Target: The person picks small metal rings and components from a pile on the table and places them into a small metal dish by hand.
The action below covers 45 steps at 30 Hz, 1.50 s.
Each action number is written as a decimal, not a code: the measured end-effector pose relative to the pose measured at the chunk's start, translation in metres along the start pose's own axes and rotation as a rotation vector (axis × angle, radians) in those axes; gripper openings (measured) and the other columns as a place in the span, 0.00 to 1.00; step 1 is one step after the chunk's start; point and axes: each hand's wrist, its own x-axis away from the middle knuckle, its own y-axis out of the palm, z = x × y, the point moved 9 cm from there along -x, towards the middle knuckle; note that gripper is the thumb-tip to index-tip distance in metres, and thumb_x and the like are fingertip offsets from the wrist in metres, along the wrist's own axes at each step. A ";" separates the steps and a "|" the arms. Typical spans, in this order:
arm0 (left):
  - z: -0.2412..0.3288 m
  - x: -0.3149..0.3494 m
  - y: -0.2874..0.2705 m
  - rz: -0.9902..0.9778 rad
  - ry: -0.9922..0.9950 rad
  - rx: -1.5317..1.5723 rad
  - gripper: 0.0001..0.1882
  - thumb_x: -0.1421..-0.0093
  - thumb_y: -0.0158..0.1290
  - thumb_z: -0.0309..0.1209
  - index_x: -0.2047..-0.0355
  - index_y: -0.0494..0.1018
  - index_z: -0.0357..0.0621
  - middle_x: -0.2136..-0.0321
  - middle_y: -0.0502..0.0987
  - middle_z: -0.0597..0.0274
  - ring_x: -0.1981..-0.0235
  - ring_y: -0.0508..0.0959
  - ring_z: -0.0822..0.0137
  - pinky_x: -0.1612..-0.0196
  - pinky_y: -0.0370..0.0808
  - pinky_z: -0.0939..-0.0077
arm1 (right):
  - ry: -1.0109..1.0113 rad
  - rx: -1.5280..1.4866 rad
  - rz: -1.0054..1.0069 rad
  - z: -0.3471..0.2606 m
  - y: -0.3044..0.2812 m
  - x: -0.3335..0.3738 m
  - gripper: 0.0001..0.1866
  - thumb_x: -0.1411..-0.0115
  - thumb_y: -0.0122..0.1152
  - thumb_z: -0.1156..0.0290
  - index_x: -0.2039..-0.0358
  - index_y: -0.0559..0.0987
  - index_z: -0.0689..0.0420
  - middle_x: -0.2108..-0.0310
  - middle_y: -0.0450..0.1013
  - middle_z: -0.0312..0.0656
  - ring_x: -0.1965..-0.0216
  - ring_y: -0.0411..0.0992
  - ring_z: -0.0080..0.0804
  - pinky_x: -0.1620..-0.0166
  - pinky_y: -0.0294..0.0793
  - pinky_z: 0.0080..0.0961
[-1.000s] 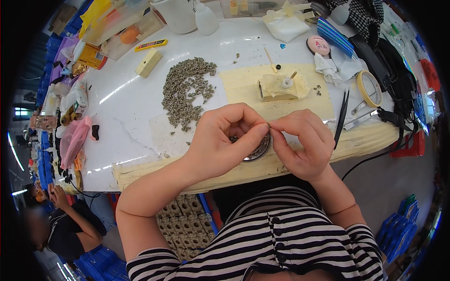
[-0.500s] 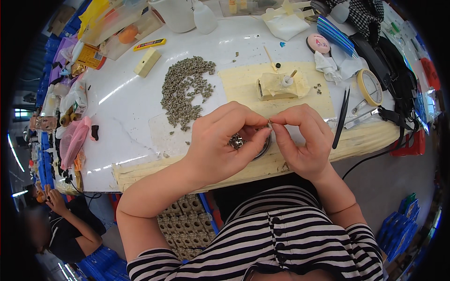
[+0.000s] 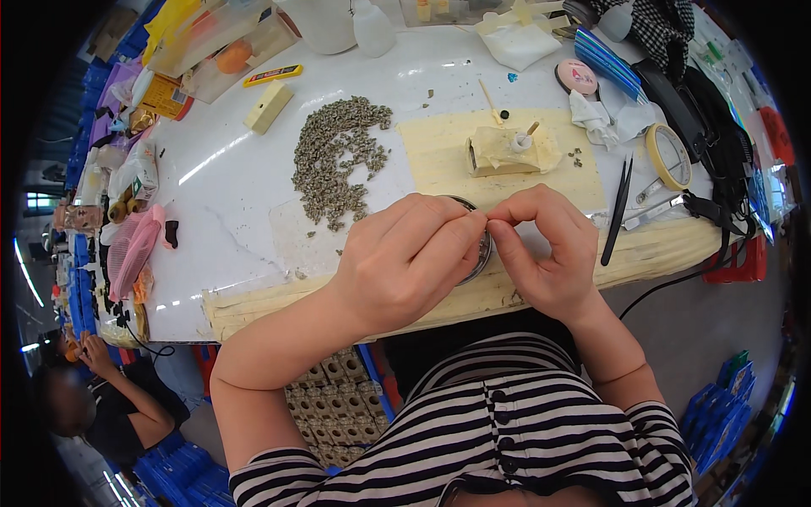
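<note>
My left hand and my right hand meet at their fingertips above the table's near edge. Both are pinched closed; whatever lies between the fingers is too small or hidden to name. Under the hands a round dish shows only its rim and a sliver of its inside. Left of them spreads a pile of small metal parts. Beyond my fingers, on a cream paper sheet, stands a tape-wrapped block with a white nozzle-like piece and a short stick on top.
Black tweezers and a tape roll lie at the right. A cream block, a yellow box and a white bottle sit farther back. A tray of metal parts is below the table. Another person sits at far left.
My left hand has rolled over, its fingers now folded together at the right fingertips, covering the dish's contents seen before. The right hand has barely moved.
</note>
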 end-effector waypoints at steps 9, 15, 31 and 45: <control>-0.003 0.000 0.000 0.000 -0.044 0.043 0.14 0.55 0.64 0.15 0.65 0.79 0.37 0.71 0.81 0.57 0.76 0.79 0.66 0.76 0.76 0.78 | 0.016 -0.014 0.004 0.003 -0.001 0.001 0.06 0.46 0.68 0.81 0.69 0.79 0.62 0.73 0.76 0.42 0.74 0.74 0.36 0.71 0.72 0.26; -0.005 -0.001 0.000 -0.008 -0.069 0.066 0.14 0.54 0.64 0.15 0.66 0.79 0.37 0.71 0.81 0.57 0.75 0.80 0.66 0.75 0.76 0.78 | 0.034 -0.030 -0.005 0.004 -0.001 0.001 0.05 0.46 0.68 0.80 0.69 0.79 0.62 0.73 0.76 0.42 0.74 0.74 0.35 0.70 0.72 0.25; -0.014 -0.002 0.003 -0.047 -0.186 0.174 0.10 0.52 0.63 0.15 0.68 0.79 0.36 0.73 0.80 0.56 0.74 0.81 0.66 0.72 0.77 0.79 | 0.041 -0.052 -0.011 0.004 0.000 0.001 0.06 0.49 0.67 0.83 0.69 0.80 0.62 0.73 0.76 0.42 0.74 0.75 0.33 0.70 0.73 0.25; -0.017 0.001 0.008 -0.108 -0.191 0.136 0.10 0.52 0.62 0.15 0.69 0.78 0.36 0.74 0.80 0.56 0.75 0.81 0.67 0.73 0.76 0.78 | -0.148 0.192 0.027 -0.012 0.002 0.000 0.11 0.53 0.68 0.83 0.69 0.78 0.60 0.74 0.75 0.43 0.74 0.74 0.40 0.71 0.73 0.31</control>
